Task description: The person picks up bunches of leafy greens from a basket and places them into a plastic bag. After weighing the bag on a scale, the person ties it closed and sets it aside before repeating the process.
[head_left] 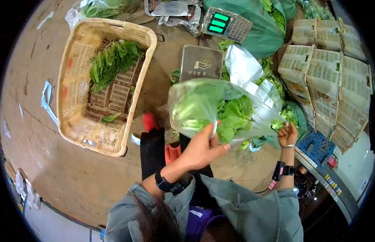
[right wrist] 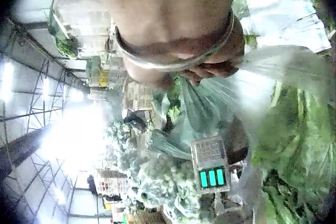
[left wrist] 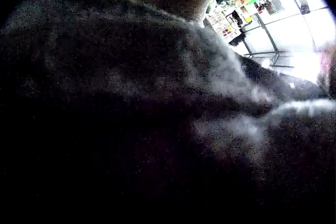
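Bag of leafy greens [head_left: 211, 109] is up off the ground at the middle of the head view, held between both hands, with its long axis running from 9 o'clock across to about 4 o'clock. Pale stalk ends crowd the rounded end at 9 o'clock, and the leaf tops point toward 3 o'clock, where the loose plastic trails off. The left hand [head_left: 201, 147] comes in from 6 o'clock and grips the underside, thumb up against the film and fingers wrapped beneath. The right hand [head_left: 287, 135], out at 4 o'clock, has its fingers curled tight, pinching the bag's slack edge. Only the head view takes in the tan basket [head_left: 76, 76] at 10 o'clock and the scale [head_left: 226, 25] at 12 o'clock. The right wrist view goes in close: a bangle [right wrist: 173, 58], curled fingers [right wrist: 210, 69] bunching the plastic, and the scale's green digits [right wrist: 210, 163] below at 6 o'clock. Its right edge cuts off the bag [right wrist: 273, 87]. The left wrist view gives almost nothing: a dark, grainy sleeve [left wrist: 157, 103] fills it, hiding the hand and the bag completely.
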`<state>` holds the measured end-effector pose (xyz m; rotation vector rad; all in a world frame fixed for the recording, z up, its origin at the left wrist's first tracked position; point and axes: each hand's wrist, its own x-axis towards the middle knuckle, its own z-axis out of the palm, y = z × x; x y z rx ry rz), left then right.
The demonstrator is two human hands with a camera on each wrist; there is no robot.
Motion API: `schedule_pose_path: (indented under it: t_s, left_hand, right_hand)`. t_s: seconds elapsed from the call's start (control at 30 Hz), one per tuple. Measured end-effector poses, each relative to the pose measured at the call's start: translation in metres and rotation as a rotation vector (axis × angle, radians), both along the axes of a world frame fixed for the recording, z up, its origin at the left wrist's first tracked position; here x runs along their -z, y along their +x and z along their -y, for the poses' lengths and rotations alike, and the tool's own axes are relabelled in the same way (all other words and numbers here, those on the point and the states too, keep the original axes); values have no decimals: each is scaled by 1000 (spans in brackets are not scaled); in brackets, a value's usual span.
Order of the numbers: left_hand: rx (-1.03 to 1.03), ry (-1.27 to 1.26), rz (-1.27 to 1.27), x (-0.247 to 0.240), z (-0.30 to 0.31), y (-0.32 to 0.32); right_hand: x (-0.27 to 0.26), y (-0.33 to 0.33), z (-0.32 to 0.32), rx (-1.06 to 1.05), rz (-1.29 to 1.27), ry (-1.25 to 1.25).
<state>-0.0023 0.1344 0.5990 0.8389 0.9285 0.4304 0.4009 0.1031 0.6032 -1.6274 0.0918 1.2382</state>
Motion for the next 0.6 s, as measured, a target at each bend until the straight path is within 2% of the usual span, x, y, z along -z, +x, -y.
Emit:
schedule_pose_path:
  t_s: [0.03,0.1,0.17,0.23,0.3,0.33,0.37,0.43,0.47,0.5,0.6]
  left_hand:
    - [-26,55,-45,11,-6,7]
    - [-36,-24,-204,24,-31,20]
    - [-56,7,-360,60,-45,26]
    - [-172,2,-362,91,-60,23]
    - [-208,27,-433,111,-79,27]
    - [-182,9,-465,118,-91,32]
    - [-157,-5,-498,126,-104,37]
    - [-278,-75,-498,149,-123,44]
    - [-334,8,-495,162,-130,45]
    - [-384,87,-491,157,-138,47]
    - [-359,6,-539,150,-150,54]
  right_hand:
    - [8,10,-4,-26,-15,3]
    - [26,10,-23,-75,34,-117]
    - [57,25,-34,-336,44,-252]
    - [77,20,-52,-401,-45,-235]
    - [89,9,-82,-496,41,-301]
    - [107,22,-91,-570,28,-291]
    - [125,24,-101,-535,69,-307]
    - [139,24,-132,-610,5,-338]
    - [144,26,-145,-653,76,-321]
    - [147,27,-154,-691,146,-309]
    - [150,27,-168,-684,208,-231]
